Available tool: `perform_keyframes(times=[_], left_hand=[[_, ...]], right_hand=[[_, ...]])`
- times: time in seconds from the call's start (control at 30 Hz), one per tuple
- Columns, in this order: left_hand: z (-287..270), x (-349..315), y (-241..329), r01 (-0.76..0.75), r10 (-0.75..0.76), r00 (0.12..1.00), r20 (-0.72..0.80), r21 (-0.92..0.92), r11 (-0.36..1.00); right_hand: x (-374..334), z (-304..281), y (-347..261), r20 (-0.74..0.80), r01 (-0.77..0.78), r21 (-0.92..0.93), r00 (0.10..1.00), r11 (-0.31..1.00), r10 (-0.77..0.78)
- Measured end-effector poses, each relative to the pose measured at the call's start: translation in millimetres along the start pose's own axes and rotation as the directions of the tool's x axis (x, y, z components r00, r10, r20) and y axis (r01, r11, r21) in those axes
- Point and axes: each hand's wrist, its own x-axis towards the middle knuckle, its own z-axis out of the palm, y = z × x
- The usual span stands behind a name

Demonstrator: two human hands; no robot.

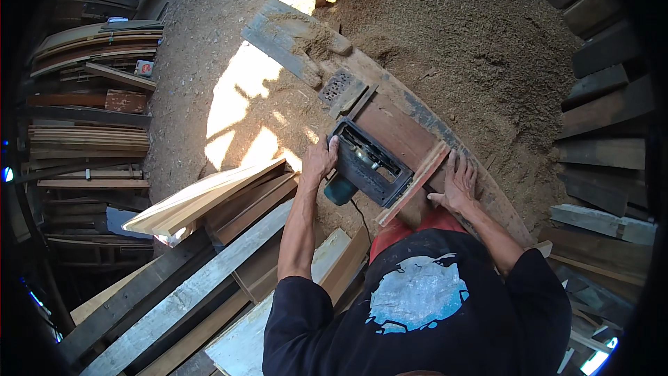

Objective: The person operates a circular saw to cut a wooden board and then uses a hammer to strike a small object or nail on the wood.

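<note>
My left hand [320,159] grips the left edge of a corded power tool [398,182] with a black rectangular base and a teal housing [339,191]. Metal parts show inside the frame's opening; its exact kind is unclear. The tool lies against a reddish-brown board [400,125] on a long, worn wooden bench [502,202]. A narrow wooden strip [415,185] crosses between the tool and my right hand [459,185]. That hand rests on the wood beside the strip's upper end, fingers extended and apart, holding nothing.
Sawdust [480,56] is heaped beyond the bench. Stacked planks [188,306] stand at the lower left, some close to my left forearm. More boards [605,108] line the right side, and a timber pile [90,136] fills the far left. A dark cord [363,217] runs toward my lap.
</note>
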Motion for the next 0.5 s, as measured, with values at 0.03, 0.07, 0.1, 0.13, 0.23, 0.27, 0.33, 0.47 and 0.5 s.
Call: perform_keyframes(times=[0.03,0.07,0.1,0.13,0.23,0.27,0.33,0.47,0.5], left_hand=[[0.8,3.7,-3.5,0.000,0.000,1.000,0.001,-0.001,1.000],[0.6,7.3,-9.0,-0.022,0.024,0.999,0.031,-0.077,0.997],[0.2,11.0,-14.8,-0.040,0.050,0.997,0.059,-0.153,0.987],[-0.7,14.8,-21.0,-0.037,0.047,0.997,0.058,-0.155,0.987],[-1.7,18.4,-25.2,-0.058,0.089,0.986,0.139,-0.218,0.974],[-1.3,18.7,-19.8,-0.041,0.066,0.990,0.125,-0.193,0.980],[-2.1,17.4,-10.2,-0.024,0.043,0.993,0.107,-0.169,0.985],[-8.2,14.1,1.4,-0.001,0.012,0.997,0.082,-0.141,0.990],[-11.3,14.1,4.8,0.004,0.008,0.995,0.097,-0.118,0.993]], right_hand=[[0.2,2.4,-3.3,-0.014,-0.006,-0.038,1.000,0.999,0.005],[1.0,3.5,-6.4,-0.026,-0.008,-0.077,1.000,0.997,0.006],[2.6,4.1,-9.1,-0.025,-0.006,-0.080,1.000,0.997,0.004],[4.3,4.3,-11.6,-0.022,-0.034,-0.076,0.999,0.997,0.032],[4.0,3.9,-13.2,-0.028,-0.062,-0.083,0.998,0.995,0.060],[4.4,2.7,-14.5,-0.042,-0.070,-0.085,0.997,0.994,0.066],[5.7,-1.9,-17.7,-0.012,-0.094,-0.078,0.996,0.993,0.093],[7.6,-8.3,-22.7,0.024,-0.118,-0.069,0.992,0.991,0.120],[8.3,-7.1,-21.4,0.013,-0.115,-0.048,0.993,0.992,0.116]])
